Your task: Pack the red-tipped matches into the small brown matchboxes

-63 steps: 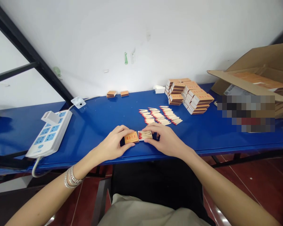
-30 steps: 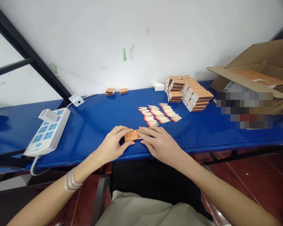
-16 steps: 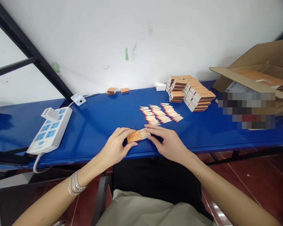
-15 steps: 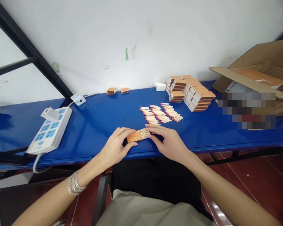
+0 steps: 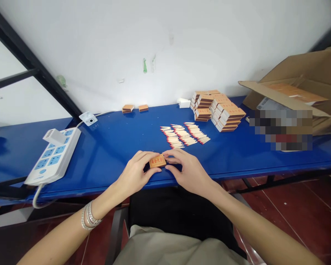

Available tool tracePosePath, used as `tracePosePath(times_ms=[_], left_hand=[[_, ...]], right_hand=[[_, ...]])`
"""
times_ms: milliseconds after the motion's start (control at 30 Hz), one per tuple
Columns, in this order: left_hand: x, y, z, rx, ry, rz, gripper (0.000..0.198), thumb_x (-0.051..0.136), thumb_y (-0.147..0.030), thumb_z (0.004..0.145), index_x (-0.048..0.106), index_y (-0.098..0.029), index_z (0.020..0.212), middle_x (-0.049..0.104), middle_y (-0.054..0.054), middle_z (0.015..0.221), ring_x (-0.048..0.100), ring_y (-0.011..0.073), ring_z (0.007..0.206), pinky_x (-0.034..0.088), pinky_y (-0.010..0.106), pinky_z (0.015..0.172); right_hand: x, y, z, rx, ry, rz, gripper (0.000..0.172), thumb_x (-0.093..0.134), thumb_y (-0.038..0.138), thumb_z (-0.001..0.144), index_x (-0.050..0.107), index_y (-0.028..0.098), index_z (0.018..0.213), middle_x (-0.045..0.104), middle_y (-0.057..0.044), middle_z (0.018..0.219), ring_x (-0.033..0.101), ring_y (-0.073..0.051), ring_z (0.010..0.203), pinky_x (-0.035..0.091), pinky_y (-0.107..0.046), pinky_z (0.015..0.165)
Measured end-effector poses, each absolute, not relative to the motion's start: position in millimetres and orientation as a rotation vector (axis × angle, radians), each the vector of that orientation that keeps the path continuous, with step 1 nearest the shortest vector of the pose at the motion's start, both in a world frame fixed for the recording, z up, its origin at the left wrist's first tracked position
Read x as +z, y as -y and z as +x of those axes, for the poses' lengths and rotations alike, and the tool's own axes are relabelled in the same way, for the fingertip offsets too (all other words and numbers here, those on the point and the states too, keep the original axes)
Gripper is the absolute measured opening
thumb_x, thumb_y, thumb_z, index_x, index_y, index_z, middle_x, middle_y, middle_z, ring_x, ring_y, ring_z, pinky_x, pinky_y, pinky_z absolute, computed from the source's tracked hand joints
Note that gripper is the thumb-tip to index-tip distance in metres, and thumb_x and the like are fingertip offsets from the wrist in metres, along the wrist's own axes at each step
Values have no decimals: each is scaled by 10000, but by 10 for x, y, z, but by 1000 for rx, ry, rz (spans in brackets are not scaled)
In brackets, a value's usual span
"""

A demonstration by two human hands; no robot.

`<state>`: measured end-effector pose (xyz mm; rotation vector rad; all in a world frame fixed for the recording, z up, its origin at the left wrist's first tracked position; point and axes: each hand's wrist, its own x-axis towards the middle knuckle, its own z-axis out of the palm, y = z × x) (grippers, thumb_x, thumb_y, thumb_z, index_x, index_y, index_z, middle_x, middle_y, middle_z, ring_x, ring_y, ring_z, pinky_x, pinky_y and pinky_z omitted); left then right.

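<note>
**Orange matchbox (image 5: 157, 161) gripped on the blue worktop (image 5: 105, 154)**

The left hand (image 5: 134, 173) and right hand (image 5: 189, 173) curl closed around its two ends near the front edge, with rows of loose matches (image 5: 184, 135) just beyond and stacked matchboxes (image 5: 217, 112) farther right.

Blue table (image 5: 105, 154) with matchboxes (image 5: 219, 112), loose matches (image 5: 184, 135)

A power strip (image 5: 53, 154) lay on the table (image 5: 105, 154) at the left — a cardboard box (image 5: 306, 66) stood at the far right, with stacked matchboxes (image 5: 228, 114) just left of it. Rows of loose matches (image 5: 182, 134) lay before the stack, behind a matchbox (image 5: 157, 161) held between the left hand (image 5: 134, 173) and right hand (image 5: 189, 173).
</note>
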<state>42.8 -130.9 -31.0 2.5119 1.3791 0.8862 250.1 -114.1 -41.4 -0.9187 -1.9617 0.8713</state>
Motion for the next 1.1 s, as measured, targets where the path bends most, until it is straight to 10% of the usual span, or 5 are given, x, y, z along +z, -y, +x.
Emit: tracePosePath(times_ms=[700,1100], left_hand=[[12,1010,334,804,-1583,2554,437,604,-455,901,581,-201,1256,618,94,1229,570,261,1159,479,439,1020],[-111,1091,222,705,-1648,2539,412,594,-431,913,576,-214,1264,598,82,1234,550,248,1170,466,419,1032]], right_hand=[[268,-740,3683,-141,2260,-1523,271,667,257,744,744,184,993,734,-77,860,668,-268,856,486,-386,789],[59,-858,3737,-340,2387,-1573,425,673,406,733,663,198,1104,679,-128,1171,530,-370,1103,367,-479,883]])
